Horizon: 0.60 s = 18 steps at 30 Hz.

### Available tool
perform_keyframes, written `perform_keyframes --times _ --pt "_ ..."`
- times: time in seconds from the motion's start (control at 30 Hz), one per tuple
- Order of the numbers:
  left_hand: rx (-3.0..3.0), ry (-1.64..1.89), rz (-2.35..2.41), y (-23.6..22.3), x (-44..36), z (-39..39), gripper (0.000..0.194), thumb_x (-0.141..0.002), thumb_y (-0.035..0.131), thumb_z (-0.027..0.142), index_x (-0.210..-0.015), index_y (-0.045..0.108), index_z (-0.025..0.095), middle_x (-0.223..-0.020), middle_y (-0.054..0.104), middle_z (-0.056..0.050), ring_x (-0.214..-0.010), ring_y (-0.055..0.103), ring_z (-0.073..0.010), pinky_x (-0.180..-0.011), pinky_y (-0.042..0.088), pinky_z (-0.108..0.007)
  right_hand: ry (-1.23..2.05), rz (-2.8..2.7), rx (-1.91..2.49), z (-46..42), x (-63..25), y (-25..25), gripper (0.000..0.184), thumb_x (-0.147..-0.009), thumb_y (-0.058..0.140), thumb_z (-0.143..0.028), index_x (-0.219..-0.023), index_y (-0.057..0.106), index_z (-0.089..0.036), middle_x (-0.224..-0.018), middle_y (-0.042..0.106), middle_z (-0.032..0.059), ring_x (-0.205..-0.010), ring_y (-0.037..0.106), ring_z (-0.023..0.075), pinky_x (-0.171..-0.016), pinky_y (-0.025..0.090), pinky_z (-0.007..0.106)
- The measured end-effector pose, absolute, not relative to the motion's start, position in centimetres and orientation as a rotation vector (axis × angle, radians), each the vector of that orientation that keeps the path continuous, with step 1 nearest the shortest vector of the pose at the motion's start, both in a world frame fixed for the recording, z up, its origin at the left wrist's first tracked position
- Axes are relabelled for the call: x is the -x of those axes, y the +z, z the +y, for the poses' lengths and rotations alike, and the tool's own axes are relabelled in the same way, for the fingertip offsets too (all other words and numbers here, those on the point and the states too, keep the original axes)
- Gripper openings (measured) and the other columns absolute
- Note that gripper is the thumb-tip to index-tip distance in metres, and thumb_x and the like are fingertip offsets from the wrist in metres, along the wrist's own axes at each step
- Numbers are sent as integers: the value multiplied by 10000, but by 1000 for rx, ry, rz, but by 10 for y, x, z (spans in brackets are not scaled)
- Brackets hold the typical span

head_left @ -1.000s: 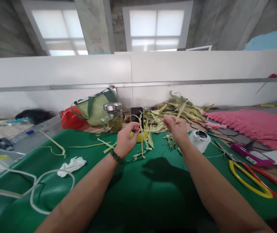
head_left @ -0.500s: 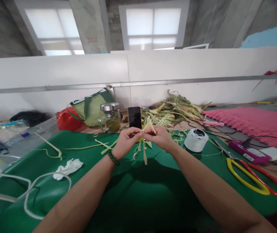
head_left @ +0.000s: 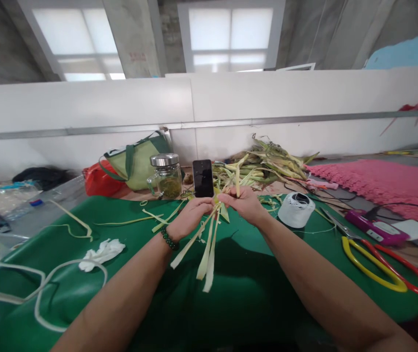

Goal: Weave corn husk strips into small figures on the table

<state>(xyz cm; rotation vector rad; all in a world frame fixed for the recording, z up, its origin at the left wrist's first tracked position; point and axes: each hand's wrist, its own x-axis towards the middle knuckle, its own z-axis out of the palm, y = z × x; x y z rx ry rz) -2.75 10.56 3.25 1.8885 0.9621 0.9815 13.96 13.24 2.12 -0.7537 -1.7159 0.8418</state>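
Observation:
Pale corn husk strips (head_left: 206, 259) hang down toward me from between my hands, several of them fanned over the green cloth. My left hand (head_left: 193, 215) is closed, pinching the bundle where the strips meet. Close beside it, my right hand (head_left: 244, 204) is also closed, its thumb and fingers on the husk, with one strip standing up past the fingers. Exactly how the strips are joined is hidden by my fingers. A black phone (head_left: 202, 178) stands upright just behind my hands. Loose husk pieces (head_left: 165, 222) lie near my left hand.
A heap of husks (head_left: 275, 159) is at the back. A glass jar (head_left: 165, 178) and a green bag (head_left: 135, 166) stand left. On the right are a white thread spool (head_left: 296, 210), large scissors (head_left: 373, 266) and a purple power strip (head_left: 375, 230). A crumpled tissue (head_left: 102, 254) and white cord (head_left: 42, 298) lie left.
The husk strips have swung down and spread toward me, showing longer below my hands. My right hand has turned a little, and a strip now points up from it.

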Motion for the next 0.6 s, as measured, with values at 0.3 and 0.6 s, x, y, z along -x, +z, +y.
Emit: perform_keyframes --times 0.3,0.6 --pt "-1646 1029 825 28 28 107 256 -703 690 357 -804 654 124 -768 673 -43 -741 605 -153 -745 471 -279 754 -1711 763 132 -142 23 390 -675 656 -469 -484 513 -161 -472 458 -20 -489 391 88 -465 317 224" --pt "-1604 1001 794 31 23 103 100 -660 678 197 -705 608 142 -625 612 17 -558 581 -102 -563 469 -215 650 -1807 758 130 -145 22 433 -728 609 -472 -466 452 -165 -464 392 -33 -477 359 78 -451 283 219"
